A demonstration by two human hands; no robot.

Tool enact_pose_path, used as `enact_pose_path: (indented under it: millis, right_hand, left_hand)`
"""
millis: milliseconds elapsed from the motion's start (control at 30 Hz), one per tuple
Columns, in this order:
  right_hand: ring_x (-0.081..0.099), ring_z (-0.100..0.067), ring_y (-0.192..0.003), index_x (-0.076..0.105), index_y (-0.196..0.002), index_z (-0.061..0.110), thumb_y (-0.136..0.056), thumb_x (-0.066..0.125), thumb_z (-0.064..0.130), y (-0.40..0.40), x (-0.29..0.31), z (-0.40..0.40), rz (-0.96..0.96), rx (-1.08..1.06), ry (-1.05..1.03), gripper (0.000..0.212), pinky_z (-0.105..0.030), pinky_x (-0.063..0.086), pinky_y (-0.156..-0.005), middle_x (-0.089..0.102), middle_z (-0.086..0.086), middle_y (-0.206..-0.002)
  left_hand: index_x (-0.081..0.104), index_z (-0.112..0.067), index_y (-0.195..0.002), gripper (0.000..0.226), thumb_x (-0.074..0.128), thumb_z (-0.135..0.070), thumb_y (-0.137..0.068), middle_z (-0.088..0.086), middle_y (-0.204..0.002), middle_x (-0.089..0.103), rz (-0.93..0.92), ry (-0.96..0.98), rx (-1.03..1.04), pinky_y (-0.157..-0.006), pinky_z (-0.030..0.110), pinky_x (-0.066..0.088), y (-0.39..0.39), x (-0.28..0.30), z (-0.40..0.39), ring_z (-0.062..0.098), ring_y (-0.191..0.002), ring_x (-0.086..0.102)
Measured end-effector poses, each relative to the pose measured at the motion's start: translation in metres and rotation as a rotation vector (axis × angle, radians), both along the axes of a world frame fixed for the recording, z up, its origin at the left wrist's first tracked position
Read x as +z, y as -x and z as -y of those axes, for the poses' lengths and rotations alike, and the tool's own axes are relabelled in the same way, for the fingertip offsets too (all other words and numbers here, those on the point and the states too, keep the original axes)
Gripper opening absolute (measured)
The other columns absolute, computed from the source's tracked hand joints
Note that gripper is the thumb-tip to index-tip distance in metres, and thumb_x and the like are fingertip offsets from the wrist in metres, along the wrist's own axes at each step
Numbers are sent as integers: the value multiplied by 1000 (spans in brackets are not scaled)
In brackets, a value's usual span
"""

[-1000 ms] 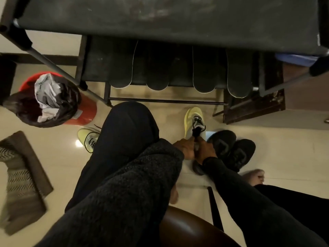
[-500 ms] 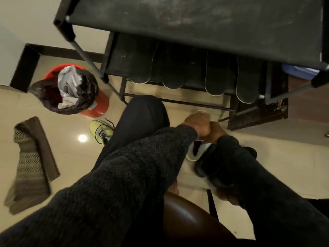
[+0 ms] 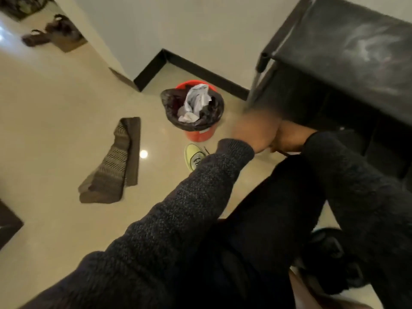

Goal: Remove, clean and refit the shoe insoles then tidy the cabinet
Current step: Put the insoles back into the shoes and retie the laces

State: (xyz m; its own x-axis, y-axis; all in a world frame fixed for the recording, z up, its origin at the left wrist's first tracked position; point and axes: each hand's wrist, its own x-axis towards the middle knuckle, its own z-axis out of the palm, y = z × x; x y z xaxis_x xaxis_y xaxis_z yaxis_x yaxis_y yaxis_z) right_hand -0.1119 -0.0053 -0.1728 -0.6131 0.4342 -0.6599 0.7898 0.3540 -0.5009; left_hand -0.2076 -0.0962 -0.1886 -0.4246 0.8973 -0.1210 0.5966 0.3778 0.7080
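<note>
Our view has swung left: the black metal-framed shoe cabinet (image 3: 347, 52), which filled the top of the frame a second ago, now sits in the upper right, and its shelf of dark insoles is out of sight. The pale yellow-green sneaker we were handling beside the dark shoes is no longer visible either. Our left hand (image 3: 254, 132) and right hand (image 3: 292, 137) have risen from the floor and meet, blurred, in front of the cabinet's lower edge; we cannot tell whether they grip anything. We judge that one shoe's refit may be finished, with its mate next.

The surface is a glossy beige tiled floor (image 3: 55, 108) edged by a black skirting board (image 3: 189, 63) under a white wall (image 3: 178, 25). On it stand a red bin with a black liner and crumpled paper (image 3: 196, 112), a folded brown striped mat (image 3: 116, 166) well to its left, and the second yellow-green sneaker (image 3: 195, 156) just below the bin, untouched.
</note>
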Motion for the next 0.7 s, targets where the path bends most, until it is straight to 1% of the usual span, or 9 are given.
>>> enact_pose_path:
  millis: [67,100,200,267,333,367,433,567,700]
  right_hand:
    - [68,-23,-95,62,-111,27,-98,56,18,31,-25,18,52,43,16,17,-24,46,-56,68,-7,-109]
    - [69,-26,-96,64,-110,20,-98,54,20,45,-42,29,65,47,15,15,-25,46,-56,68,-9,-106]
    - [68,-32,-97,68,-112,11,-97,54,24,71,-86,59,144,48,-39,25,-35,53,-69,69,-14,-105]
    - [67,-33,-96,68,-113,9,-99,54,21,78,-105,71,237,133,-24,24,-38,52,-74,69,-15,-103]
    - [70,-30,-96,69,-112,10,-100,53,21,81,-117,75,307,204,41,23,-37,58,-80,70,-14,-105]
    - [71,-29,-95,69,-112,12,-100,53,22,81,-121,74,322,215,72,22,-41,60,-84,71,-14,-105]
    - [71,-29,-93,69,-109,15,-99,53,24,80,-130,70,326,213,76,21,-47,61,-85,72,-13,-102]
    - [71,-28,-94,68,-109,17,-99,53,23,84,-141,69,352,238,73,19,-47,61,-86,72,-12,-104]
    - [68,-22,-97,62,-119,19,-101,52,22,88,-142,72,365,223,194,21,-44,59,-89,67,-9,-112]
  left_hand:
    - [72,-14,-102,34,49,-38,-100,11,-97,73,55,103,120,-76,33,50,24,-35,27,28,-90,66]
    - [73,-11,-98,36,49,-38,-99,13,-94,73,94,183,173,-74,33,49,35,-58,43,30,-89,66]
    - [74,-6,-96,35,55,-36,-98,14,-98,72,222,510,274,-75,33,52,49,-138,85,33,-93,67]
    - [70,-5,-117,41,57,-39,-96,17,-124,65,295,737,266,-90,38,54,45,-187,107,34,-109,63]
    - [54,-4,-140,58,61,-39,-94,15,-144,50,324,868,228,-100,39,49,32,-224,123,35,-121,57]
    - [49,-5,-144,64,64,-39,-92,14,-145,48,324,893,210,-99,39,49,26,-236,127,35,-121,57]
    - [50,-6,-143,63,68,-37,-91,14,-143,49,306,899,178,-97,38,50,16,-253,130,33,-119,58]
    - [55,-8,-139,56,72,-30,-91,11,-138,55,406,981,177,-103,36,46,13,-267,127,30,-124,56]
    - [57,-9,-134,56,78,-28,-86,12,-133,60,358,989,107,-86,35,51,29,-253,115,30,-118,61]
